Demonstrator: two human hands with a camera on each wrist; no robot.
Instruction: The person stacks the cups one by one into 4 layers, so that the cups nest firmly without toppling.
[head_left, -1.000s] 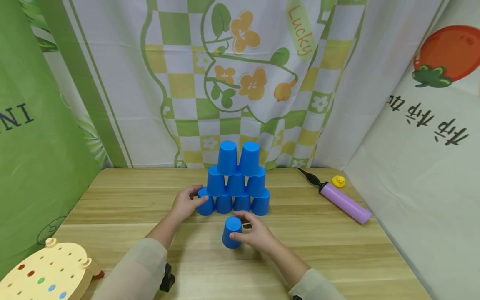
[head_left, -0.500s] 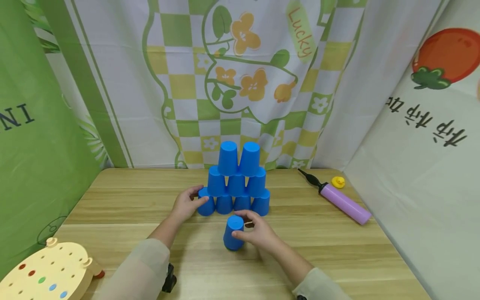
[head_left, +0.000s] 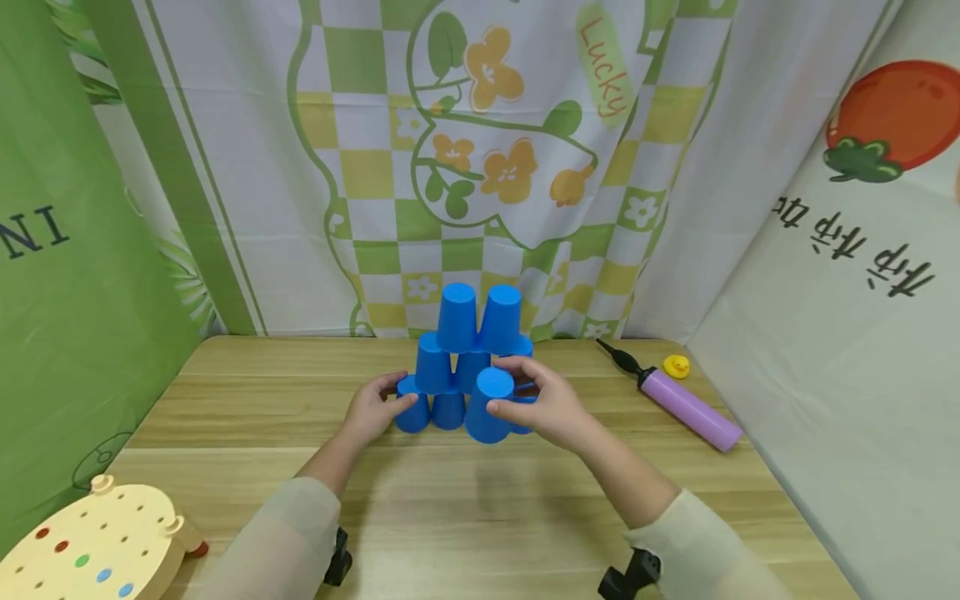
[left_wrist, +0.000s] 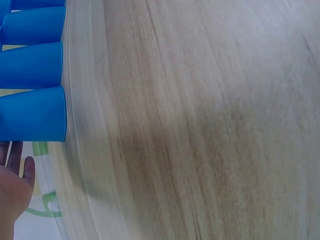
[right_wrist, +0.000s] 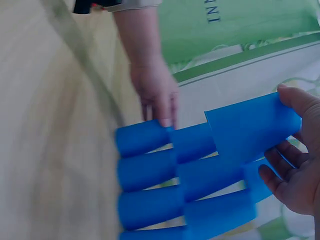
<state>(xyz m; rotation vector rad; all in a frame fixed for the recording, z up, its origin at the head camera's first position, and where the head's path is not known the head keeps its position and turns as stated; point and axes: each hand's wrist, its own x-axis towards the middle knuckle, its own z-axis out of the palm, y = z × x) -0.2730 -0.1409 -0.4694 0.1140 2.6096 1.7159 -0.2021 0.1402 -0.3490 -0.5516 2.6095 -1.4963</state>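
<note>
Upside-down blue plastic cups [head_left: 457, 318] stand stacked in three tiers, with two on top, three in the middle and several at the bottom. My right hand [head_left: 551, 408] grips another blue cup [head_left: 489, 412] between thumb and fingers, also mouth down. In the head view this cup is above the table and overlaps the stack's lower right part; the right wrist view shows the held cup [right_wrist: 255, 127] beside the upper tiers. At the stack's left end, my left hand [head_left: 375, 408] holds the bottom corner cup [head_left: 412, 414], thumb in front and fingers behind.
A purple hand pump [head_left: 690, 408] with a black nozzle and a yellow toy duck [head_left: 677, 366] lie at the table's right. A cream pegboard [head_left: 90, 537] with coloured dots stands at the front left. Behind the wooden table [head_left: 435, 533] hangs a patterned curtain [head_left: 510, 200].
My right hand has lifted its cup from the table in front of the stack and carried it up, forward and to the right. My left hand stays at the corner cup.
</note>
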